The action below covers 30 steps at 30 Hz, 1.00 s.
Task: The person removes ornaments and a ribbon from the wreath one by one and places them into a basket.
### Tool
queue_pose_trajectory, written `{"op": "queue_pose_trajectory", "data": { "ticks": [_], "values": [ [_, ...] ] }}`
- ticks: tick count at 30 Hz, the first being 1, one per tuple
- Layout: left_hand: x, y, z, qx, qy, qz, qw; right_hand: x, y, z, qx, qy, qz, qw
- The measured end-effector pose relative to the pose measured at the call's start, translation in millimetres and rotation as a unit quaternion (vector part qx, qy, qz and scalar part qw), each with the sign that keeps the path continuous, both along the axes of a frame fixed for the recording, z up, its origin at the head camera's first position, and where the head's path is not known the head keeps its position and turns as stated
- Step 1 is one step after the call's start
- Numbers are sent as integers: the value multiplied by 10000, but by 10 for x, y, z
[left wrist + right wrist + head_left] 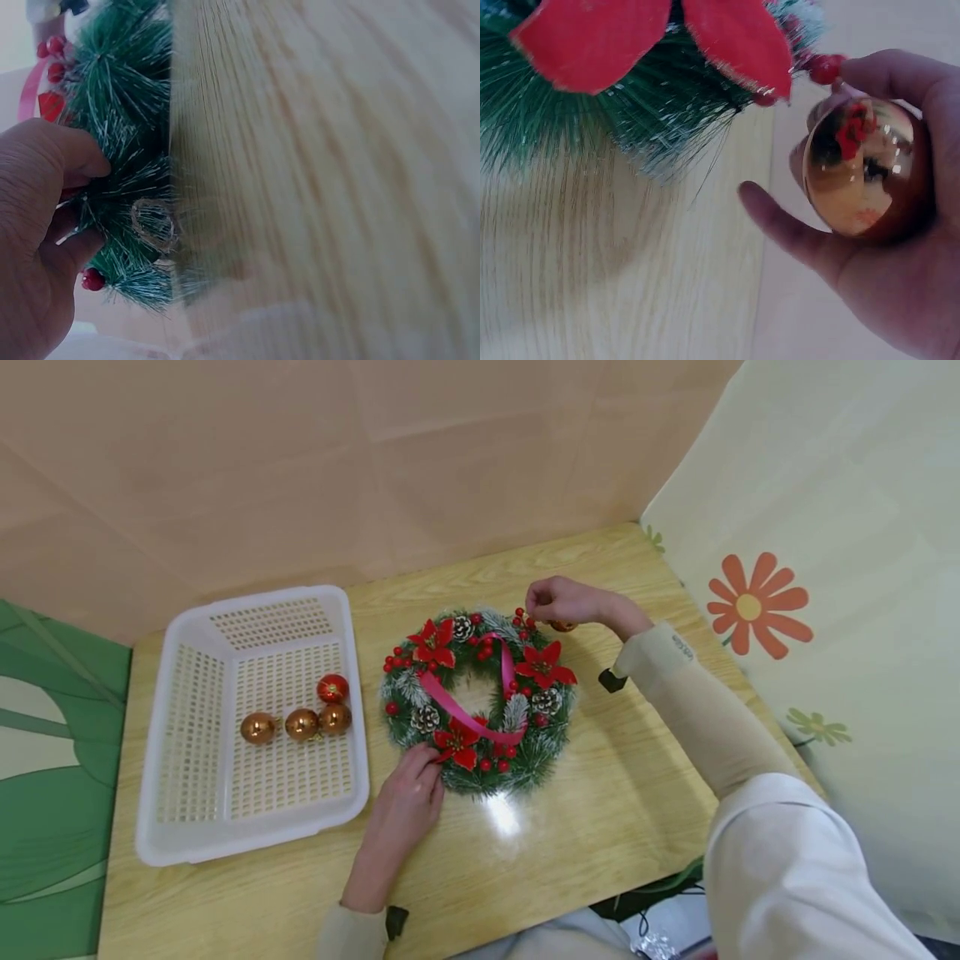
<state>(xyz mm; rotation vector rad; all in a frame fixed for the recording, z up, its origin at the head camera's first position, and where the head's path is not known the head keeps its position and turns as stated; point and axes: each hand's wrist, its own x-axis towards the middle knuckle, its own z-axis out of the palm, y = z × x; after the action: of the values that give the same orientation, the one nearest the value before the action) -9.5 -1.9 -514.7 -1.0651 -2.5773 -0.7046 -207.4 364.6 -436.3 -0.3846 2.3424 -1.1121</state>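
A green wreath (551, 747) with red flowers, pinecones, berries and a pink ribbon (457, 708) lies on the table. My left hand (405, 802) grips its near left edge; in the left wrist view the fingers (82, 154) sink into the green needles, close to a small twine loop (154, 225). At the wreath's far right edge is my right hand (566, 600), holding a shiny copper-coloured ball ornament (866, 172) against the palm. Its fingertips are right at a cluster of red berries (826, 69), and one finger (780, 221) stretches away from the ball.
A white plastic basket (183, 693) stands left of the wreath. Inside lie a red ball ornament (332, 688) and several copper-coloured ones (258, 727). The wooden table (600, 827) meets a peach backdrop (375, 460) behind and a flower-printed sheet (847, 510) at right.
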Motion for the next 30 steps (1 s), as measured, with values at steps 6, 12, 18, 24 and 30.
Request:
{"op": "queue_pose_trajectory", "data": {
  "ticks": [6,12,18,24,30],
  "values": [
    [7,6,17,0,-19,0,10000,47,-48,82,727,1143,346,9902],
    [0,9,12,8,-35,5,10000,71,-135,214,2174,2388,1209,9387],
    [2,12,4,-22,-5,47,10000,88,-133,207,2540,3190,1437,9017],
    [2,23,12,-12,13,31,10000,82,-126,215,2176,2937,1438,9196],
    [15,41,24,-18,-102,27,9999,92,-152,212,2031,2772,1321,9298]
  ]
}}
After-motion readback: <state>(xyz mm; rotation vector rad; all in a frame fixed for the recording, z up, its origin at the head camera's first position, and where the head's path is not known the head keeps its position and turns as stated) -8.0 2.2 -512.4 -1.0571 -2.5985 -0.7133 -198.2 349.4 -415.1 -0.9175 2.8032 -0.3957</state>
